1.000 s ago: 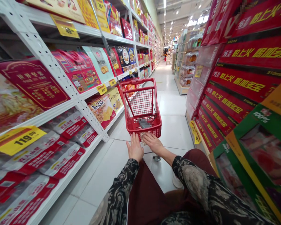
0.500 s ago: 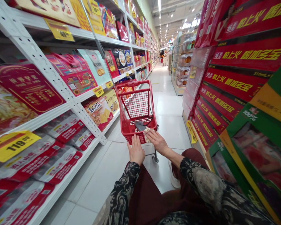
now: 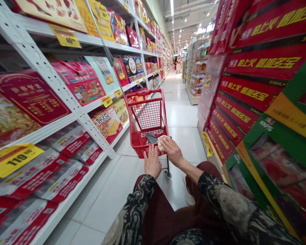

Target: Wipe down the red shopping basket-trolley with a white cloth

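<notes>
A small red shopping cart (image 3: 133,134) with a mesh flap stands in the aisle before me. My right hand (image 3: 173,152) presses a crumpled whitish cloth (image 3: 159,145) against the right part of the cart's near rim, fingers held over it. Beside it, my left hand (image 3: 153,165) lies with fingers stretched out at the near wall of the cart, holding nothing. Inside the basket is a dark grey flat object (image 3: 151,138) with a black cord; its kind is unclear.
On the left, white shelves (image 3: 78,117) hold boxed snacks and red-and-clear packs with yellow price tags (image 3: 16,159). Stacked red drink cartons (image 3: 252,90) and green boxes (image 3: 267,146) line the right. A tiled floor (image 3: 180,114) runs down the aisle.
My right hand has slid the cloth slightly up along the cart's rim. My left hand has moved a little right and down. The view has shifted slightly.
</notes>
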The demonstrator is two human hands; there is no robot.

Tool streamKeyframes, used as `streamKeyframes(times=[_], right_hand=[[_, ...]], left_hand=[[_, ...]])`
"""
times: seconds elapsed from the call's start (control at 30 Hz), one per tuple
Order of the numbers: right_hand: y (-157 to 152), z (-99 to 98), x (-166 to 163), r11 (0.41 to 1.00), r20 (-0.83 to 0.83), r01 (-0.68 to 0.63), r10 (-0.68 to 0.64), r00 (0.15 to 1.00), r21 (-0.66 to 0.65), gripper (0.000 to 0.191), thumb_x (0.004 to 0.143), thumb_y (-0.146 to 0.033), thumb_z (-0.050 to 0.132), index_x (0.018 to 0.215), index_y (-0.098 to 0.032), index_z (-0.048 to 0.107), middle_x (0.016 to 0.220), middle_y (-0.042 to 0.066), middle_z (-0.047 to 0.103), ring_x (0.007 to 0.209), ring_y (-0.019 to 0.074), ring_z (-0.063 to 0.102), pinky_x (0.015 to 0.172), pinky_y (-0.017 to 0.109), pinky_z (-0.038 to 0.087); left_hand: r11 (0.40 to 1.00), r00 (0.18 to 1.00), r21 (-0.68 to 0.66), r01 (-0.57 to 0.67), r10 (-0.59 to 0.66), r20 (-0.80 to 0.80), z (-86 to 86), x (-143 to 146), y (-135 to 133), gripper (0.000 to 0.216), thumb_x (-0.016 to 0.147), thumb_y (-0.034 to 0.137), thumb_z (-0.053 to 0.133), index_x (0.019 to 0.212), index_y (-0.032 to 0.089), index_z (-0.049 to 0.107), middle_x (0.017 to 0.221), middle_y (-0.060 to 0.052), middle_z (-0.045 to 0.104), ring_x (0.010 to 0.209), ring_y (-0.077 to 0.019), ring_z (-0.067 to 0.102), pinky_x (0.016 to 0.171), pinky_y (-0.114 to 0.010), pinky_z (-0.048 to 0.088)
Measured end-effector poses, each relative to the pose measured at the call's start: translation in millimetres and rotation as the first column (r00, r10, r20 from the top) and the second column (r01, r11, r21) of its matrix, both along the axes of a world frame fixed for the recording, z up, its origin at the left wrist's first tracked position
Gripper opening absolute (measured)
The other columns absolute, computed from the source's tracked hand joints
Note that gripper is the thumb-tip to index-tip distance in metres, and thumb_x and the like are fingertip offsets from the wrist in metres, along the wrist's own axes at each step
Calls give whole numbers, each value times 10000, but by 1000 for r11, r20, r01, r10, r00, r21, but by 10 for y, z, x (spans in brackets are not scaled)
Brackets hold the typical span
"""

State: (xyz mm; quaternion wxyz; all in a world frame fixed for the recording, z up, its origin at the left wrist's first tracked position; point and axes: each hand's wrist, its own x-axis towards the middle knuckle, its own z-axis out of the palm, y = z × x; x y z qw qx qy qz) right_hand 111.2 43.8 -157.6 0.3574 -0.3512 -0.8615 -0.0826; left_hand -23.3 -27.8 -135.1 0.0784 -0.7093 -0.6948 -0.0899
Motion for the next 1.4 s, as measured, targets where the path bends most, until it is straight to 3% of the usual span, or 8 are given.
streamKeyframes(times=[0.2, 0.27, 0.4, 0.5, 0.73, 0.97, 1.2, 1.4], right_hand=[[-123, -348, 49, 982, 156, 32, -3, 988, -185, 450, 828, -36, 394, 1240, -150, 534, 1298, 105, 520, 1255, 229, 413, 1007, 431, 360], [-142, -286, 29, 988, 119, 0, 19, 993, -157, 457, 830, -38, 386, 1253, -147, 521, 1313, 100, 507, 1266, 221, 397, 1015, 418, 354], [-18, 101, -88, 999, -13, -39, 38, 999, -29, 440, 882, -93, 341, 1294, -169, 475, 1359, 79, 460, 1325, 195, 297, 1065, 408, 277], [122, 286, -158, 995, 16, 40, -39, 999, -94, 404, 892, -126, 359, 1272, -164, 489, 1342, 91, 476, 1296, 225, 334, 1033, 428, 293], [223, 379, -202, 970, 168, 107, -70, 983, -220, 305, 866, -163, 424, 1141, -171, 557, 1151, 106, 588, 1122, 231, 456, 982, 405, 269], [323, 533, -166, 951, 227, 154, -93, 969, -267, 202, 852, -202, 435, 971, -191, 599, 934, 67, 622, 916, 196, 527, 895, 354, 277], [212, 483, 214, 937, 230, 204, -140, 963, -282, 202, 870, -202, 414, 976, -219, 584, 952, 47, 611, 939, 187, 504, 821, 315, 292], [116, 496, 544, 924, 214, 288, -238, 947, -249, 209, 883, -201, 410, 947, -190, 609, 970, 72, 603, 953, 202, 486, 815, 325, 298]], left_hand=[[999, 1000, -38, 14, -15, -18, 75, -41, 5, 784, 674, 165, 457, 1407, 73, 196, 1505, -132, 144, 1393, -240, 94, 1117, -505, 103], [1000, 1000, -20, -16, 16, -23, 102, -129, 35, 776, 679, 168, 451, 1405, 65, 198, 1504, -134, 145, 1392, -240, 102, 1114, -508, 106], [989, 989, -26, -145, 145, -10, 162, -312, 113, 746, 683, 167, 431, 1391, 45, 231, 1492, -148, 185, 1380, -253, 153, 1105, -525, 123], [979, 985, -107, -174, 175, -1, 216, -347, 139, 770, 655, 181, 461, 1382, 39, 253, 1486, -149, 207, 1377, -265, 162, 1105, -509, 143], [970, 990, -196, -140, 143, 0, 378, -278, 118, 807, 634, 227, 502, 1379, 40, 256, 1485, -144, 217, 1374, -267, 171, 1111, -478, 153], [979, 993, -169, -116, 116, -13, 362, -247, 141, 745, 661, 195, 482, 1370, 68, 292, 1469, -145, 264, 1360, -255, 224, 1108, -441, 180], [945, 962, -190, -267, 274, 13, 362, -372, 54, 701, 723, 253, 460, 1369, 54, 274, 1469, -188, 233, 1357, -276, 229, 1083, -479, 213], [948, 965, -217, -232, 253, 74, 293, -236, -97, 742, 695, 228, 481, 1377, 58, 242, 1477, -184, 215, 1369, -262, 197, 1088, -466, 211]])
